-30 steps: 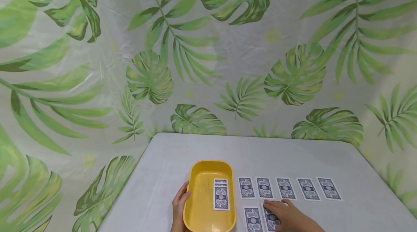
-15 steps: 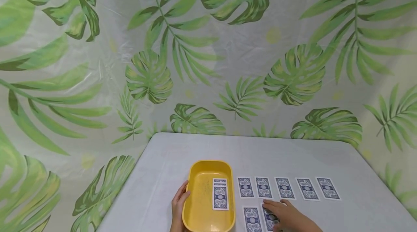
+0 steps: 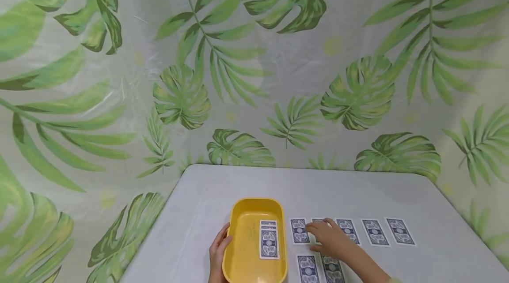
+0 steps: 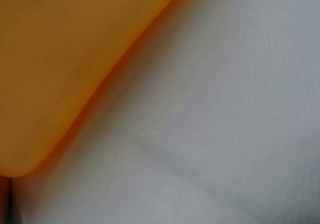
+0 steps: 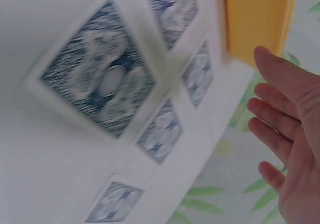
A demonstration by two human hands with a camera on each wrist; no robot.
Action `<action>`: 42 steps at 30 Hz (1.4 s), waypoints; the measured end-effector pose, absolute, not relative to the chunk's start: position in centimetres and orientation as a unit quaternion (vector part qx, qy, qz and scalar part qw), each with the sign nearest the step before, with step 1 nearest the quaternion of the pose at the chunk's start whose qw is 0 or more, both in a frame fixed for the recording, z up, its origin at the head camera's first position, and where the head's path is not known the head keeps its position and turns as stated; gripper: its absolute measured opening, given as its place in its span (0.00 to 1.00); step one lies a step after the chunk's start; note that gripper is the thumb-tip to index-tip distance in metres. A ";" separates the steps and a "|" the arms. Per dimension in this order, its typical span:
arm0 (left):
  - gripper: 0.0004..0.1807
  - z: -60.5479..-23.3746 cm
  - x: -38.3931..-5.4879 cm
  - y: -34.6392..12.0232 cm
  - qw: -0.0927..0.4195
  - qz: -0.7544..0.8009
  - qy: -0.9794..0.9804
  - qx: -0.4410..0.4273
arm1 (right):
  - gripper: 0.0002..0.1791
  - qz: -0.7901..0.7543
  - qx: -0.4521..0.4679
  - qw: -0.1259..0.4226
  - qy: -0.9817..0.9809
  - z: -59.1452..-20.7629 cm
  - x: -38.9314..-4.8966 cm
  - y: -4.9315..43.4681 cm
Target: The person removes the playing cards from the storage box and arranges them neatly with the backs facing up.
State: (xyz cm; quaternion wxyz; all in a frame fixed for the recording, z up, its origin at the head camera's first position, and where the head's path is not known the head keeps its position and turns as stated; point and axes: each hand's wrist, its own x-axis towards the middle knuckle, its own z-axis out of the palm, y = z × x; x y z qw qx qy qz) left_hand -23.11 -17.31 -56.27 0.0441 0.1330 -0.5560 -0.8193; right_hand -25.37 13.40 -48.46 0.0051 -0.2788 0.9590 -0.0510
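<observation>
At the yellow tray's left side, my left hand (image 3: 218, 250) holds the tray (image 3: 244, 247), thumb at the rim. Inside the tray, several blue-backed playing cards (image 3: 269, 244) overlap face down. My right hand (image 3: 332, 239) hovers over the face-down cards to the tray's right, fingers spread with nothing between them. Its loose fingers (image 5: 272, 108) also show in the right wrist view. Just below it lies a near-row playing card (image 3: 333, 269), partly covered by the wrist; another card (image 3: 308, 269) lies to its left. The left wrist view shows only the tray (image 4: 60, 73) and cloth.
A far row of cards, including one at its right end (image 3: 400, 231), runs across the white-covered table (image 3: 310, 190). The hand partly hides the row's second card (image 3: 317, 220). Behind the table hangs a leaf-patterned curtain (image 3: 238, 111).
My right hand has lifted off the near-row card and moved up and left, over the far row. That card stays on the table. The left hand stays at the tray.
</observation>
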 end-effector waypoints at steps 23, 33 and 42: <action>0.26 -56.4 -23.1 -17.3 0.044 -0.814 -0.561 0.146 | 0.42 -0.020 -0.288 -0.032 0.957 -49.0 -26.5 3.6; 0.27 -56.1 -23.3 -17.5 0.051 -0.815 -0.562 0.132 | 0.54 0.019 -0.292 0.012 0.956 -50.0 -27.5 2.6; 0.26 -56.3 -23.3 -17.3 0.051 -0.824 -0.548 0.131 | 0.55 0.092 -0.308 0.012 0.947 -50.3 -27.3 1.9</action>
